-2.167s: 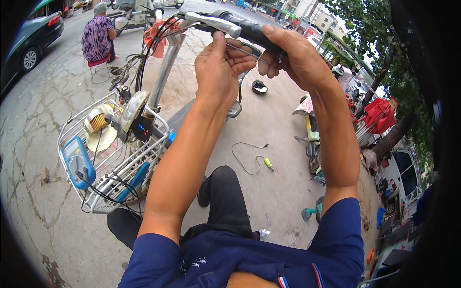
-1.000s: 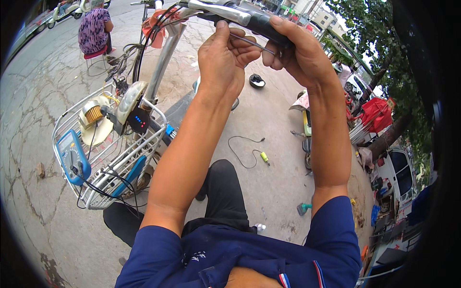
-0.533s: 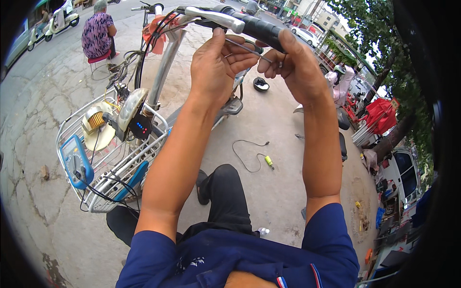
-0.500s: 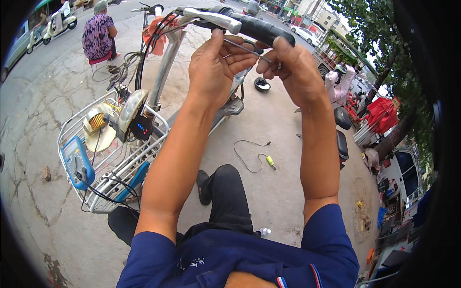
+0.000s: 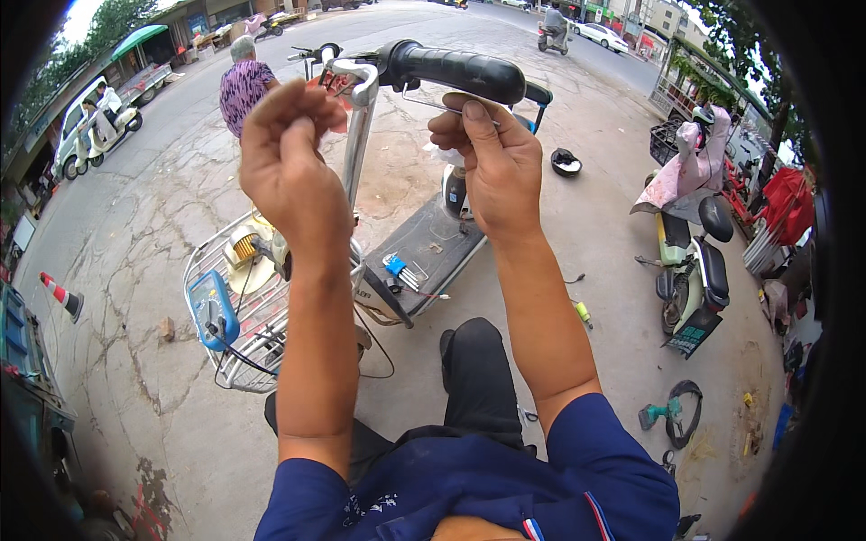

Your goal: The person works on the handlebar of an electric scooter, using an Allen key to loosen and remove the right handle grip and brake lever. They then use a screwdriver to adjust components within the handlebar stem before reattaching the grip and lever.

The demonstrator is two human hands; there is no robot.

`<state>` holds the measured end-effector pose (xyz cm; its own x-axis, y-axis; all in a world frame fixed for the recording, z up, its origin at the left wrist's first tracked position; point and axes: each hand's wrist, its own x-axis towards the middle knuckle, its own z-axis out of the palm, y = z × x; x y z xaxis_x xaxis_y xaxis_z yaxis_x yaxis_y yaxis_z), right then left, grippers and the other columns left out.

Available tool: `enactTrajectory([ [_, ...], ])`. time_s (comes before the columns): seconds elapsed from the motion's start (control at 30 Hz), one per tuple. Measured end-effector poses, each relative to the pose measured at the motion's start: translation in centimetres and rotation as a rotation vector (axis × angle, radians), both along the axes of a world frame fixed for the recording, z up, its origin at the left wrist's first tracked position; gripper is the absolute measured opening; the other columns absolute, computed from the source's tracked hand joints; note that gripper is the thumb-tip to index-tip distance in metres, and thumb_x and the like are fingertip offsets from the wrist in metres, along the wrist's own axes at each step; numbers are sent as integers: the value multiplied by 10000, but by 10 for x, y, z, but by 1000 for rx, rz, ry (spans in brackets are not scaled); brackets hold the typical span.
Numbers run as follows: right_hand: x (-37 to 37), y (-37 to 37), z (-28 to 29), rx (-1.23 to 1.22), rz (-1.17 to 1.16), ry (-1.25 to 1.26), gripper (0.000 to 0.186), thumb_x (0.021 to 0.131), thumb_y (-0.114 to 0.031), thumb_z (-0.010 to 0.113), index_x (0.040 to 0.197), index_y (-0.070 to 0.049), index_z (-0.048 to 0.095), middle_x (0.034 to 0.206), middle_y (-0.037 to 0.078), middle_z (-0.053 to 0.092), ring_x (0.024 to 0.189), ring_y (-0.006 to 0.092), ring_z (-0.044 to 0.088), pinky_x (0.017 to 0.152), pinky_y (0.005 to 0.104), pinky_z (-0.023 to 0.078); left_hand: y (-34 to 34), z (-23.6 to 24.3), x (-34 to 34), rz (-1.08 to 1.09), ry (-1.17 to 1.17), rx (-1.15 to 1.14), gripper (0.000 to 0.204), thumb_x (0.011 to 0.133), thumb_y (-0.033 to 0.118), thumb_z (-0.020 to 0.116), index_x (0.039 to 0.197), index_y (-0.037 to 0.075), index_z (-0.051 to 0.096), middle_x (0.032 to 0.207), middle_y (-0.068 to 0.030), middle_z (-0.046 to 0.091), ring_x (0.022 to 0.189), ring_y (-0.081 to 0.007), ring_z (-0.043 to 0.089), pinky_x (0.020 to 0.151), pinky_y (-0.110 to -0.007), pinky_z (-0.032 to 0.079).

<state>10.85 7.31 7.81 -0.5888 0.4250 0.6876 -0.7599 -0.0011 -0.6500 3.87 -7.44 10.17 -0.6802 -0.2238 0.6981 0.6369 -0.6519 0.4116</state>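
Observation:
My right hand [image 5: 478,162] pinches a thin bent metal rod [image 5: 424,104] beneath the black handlebar grip [image 5: 451,70]. To its left, my left hand [image 5: 296,171] is raised with fingers curled beside the silver stem [image 5: 359,144] and an orange-red cloth [image 5: 337,124]; what it holds, if anything, is hidden. A silver lever [image 5: 361,72] sits by the grip. Below, the white wire basket [image 5: 239,365] carries a blue multimeter [image 5: 213,307], wires and a lamp part. Hex keys in a blue holder [image 5: 401,270] lie on the scooter's deck [image 5: 424,243].
A person [image 5: 244,90] in a purple top sits beyond my left hand. A parked scooter [image 5: 699,270] stands at right. On the ground lie a black bowl-shaped object [image 5: 566,164], a lime-green tool [image 5: 582,311] and a teal power tool [image 5: 658,415]. A traffic cone [image 5: 63,293] stands at left.
The view has swung leftward. My left hand has left the underside of the grip and moved left by the stem; my right hand still holds the rod, now lower down from the grip's end.

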Motion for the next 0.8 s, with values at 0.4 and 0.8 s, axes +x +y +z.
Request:
enactTrajectory([
  [0.4, -8, -12, -2, 70, -196, 57, 351, 1062, -259, 531, 1174, 46, 663, 1027, 130, 723, 878, 154, 668, 740, 289, 533, 17, 134, -49, -77, 612, -1586, 654, 872, 619, 691, 1135, 22, 735, 969, -83, 723, 932, -160, 675, 855, -315, 530],
  [0.8, -40, -12, -6, 94, 243, 317, 177, 940, -114, 630, 816, 6, 590, 823, 132, 605, 699, 170, 591, 663, 292, 475, 47, 136, -57, -227, 733, -1698, 826, 766, 803, 650, 833, -18, 710, 677, -25, 582, 670, -126, 545, 583, -305, 412],
])
